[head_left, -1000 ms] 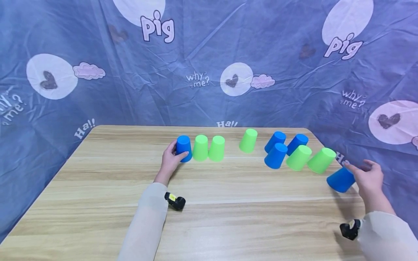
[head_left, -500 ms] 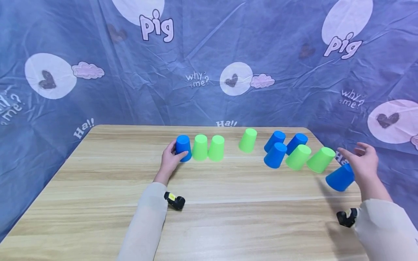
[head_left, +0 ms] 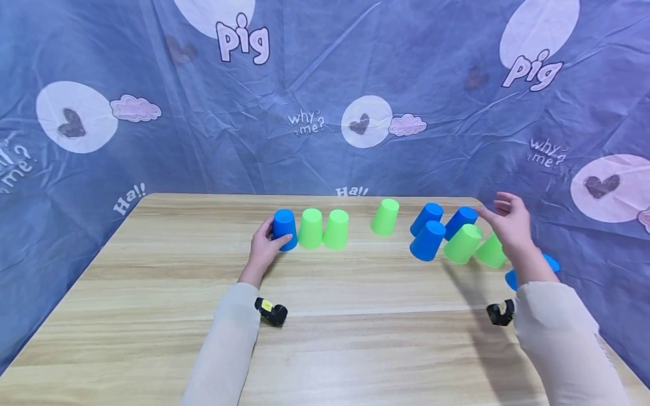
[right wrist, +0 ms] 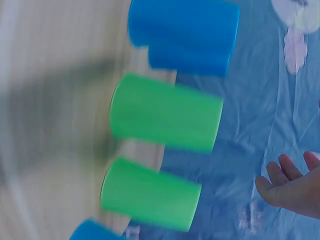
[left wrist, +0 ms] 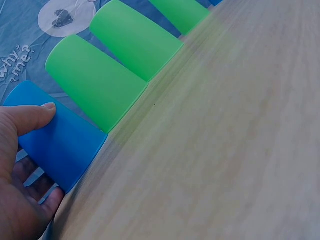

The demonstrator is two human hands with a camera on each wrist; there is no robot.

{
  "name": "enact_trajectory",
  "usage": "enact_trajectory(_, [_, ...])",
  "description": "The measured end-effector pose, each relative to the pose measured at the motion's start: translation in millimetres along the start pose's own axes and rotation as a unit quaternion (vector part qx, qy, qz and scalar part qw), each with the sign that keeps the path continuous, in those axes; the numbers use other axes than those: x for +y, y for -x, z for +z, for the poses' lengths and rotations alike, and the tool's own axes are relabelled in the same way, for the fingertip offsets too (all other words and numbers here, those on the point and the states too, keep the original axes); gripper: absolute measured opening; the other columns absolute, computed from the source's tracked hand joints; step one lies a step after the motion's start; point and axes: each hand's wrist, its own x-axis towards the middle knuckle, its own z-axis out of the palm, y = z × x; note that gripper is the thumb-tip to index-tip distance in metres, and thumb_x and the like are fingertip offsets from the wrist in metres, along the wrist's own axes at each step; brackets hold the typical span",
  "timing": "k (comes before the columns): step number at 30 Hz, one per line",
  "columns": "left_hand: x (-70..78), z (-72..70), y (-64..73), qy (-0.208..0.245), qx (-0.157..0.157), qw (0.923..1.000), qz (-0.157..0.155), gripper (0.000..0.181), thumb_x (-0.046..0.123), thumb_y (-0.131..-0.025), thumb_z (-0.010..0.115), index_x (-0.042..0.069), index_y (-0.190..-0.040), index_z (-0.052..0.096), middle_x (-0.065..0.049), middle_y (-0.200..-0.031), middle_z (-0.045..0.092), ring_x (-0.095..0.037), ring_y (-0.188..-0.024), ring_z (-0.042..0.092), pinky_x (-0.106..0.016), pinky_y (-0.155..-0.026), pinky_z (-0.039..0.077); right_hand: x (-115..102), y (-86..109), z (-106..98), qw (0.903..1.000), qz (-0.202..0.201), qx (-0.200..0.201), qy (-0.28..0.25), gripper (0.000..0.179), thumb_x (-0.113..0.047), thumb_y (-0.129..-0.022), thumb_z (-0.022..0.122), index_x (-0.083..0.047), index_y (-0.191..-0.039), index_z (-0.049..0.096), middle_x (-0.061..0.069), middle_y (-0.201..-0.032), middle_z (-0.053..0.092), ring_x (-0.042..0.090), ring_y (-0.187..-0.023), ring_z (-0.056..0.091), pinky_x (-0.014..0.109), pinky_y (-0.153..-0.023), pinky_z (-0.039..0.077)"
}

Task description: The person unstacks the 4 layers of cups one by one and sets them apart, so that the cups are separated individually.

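Observation:
My left hand (head_left: 264, 251) holds an upside-down blue cup (head_left: 285, 230) at the left end of a row, thumb across its front and fingers behind it. Right beside that cup stand two green cups (head_left: 311, 228), also upside down, lined up in the left wrist view too. My right hand (head_left: 510, 225) is raised in the air with nothing in it, its fingers loosely bent. It overlaps a green cup (head_left: 490, 252) in the head view, and its forearm partly hides a blue cup (head_left: 550, 263) at the right. In the right wrist view the hand (right wrist: 295, 185) is apart from the cups.
A lone green cup (head_left: 385, 217) stands farther back near the middle. Right of it are several blue cups (head_left: 427, 241) and another green cup (head_left: 462, 244), close together. The wooden table (head_left: 355, 344) ends at a blue printed cloth (head_left: 284, 113) behind.
My right hand has risen off the far-right blue cup and moved left over the green cups. The left hand stays on its blue cup, and the cups keep their places.

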Motion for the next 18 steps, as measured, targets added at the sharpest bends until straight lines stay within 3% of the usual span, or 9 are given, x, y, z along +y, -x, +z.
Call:
enact_trajectory(3, [-0.3, -0.1, 0.8, 0.000, 0.001, 1.0000, 0.000, 0.063, 0.013, -0.078, 0.064, 0.007, -0.132, 0.033, -0.015, -0.132, 0.034, -0.027, -0.119, 0.032, -0.038, -0.095, 0.029, -33, 17.5, 19, 0.9992, -0.010, -0.035, 0.020, 0.072, -0.037, -0.079, 0.059, -0.009, -0.135, 0.023, 0.019, -0.133, 0.027, 0.032, -0.120, 0.026, 0.039, -0.095, 0.028])
enact_trajectory(6, [-0.6, 0.4, 1.8, 0.002, -0.001, 1.0000, 0.002, 0.063, 0.013, -0.078, 0.064, 0.007, -0.132, 0.033, -0.015, -0.132, 0.034, -0.027, -0.119, 0.032, -0.038, -0.095, 0.029, -50, 26.6, 33, 0.9980, -0.016, -0.061, 0.002, 0.072, -0.036, -0.081, 0.057, -0.007, -0.136, 0.019, 0.021, -0.135, 0.022, 0.033, -0.122, 0.022, 0.043, -0.097, 0.025])
enact_trajectory(18, [-1.9, 0.2, 1.1, 0.000, -0.003, 1.0000, -0.006, 0.064, 0.013, -0.079, 0.063, 0.007, -0.133, 0.031, -0.015, -0.133, 0.033, -0.027, -0.120, 0.031, -0.038, -0.096, 0.028, -74, 35.2, 84, 0.9927, -0.043, -0.104, -0.042, 0.071, -0.031, -0.080, 0.061, -0.004, -0.133, 0.022, 0.019, -0.131, 0.029, 0.032, -0.120, 0.027, 0.045, -0.095, 0.027])
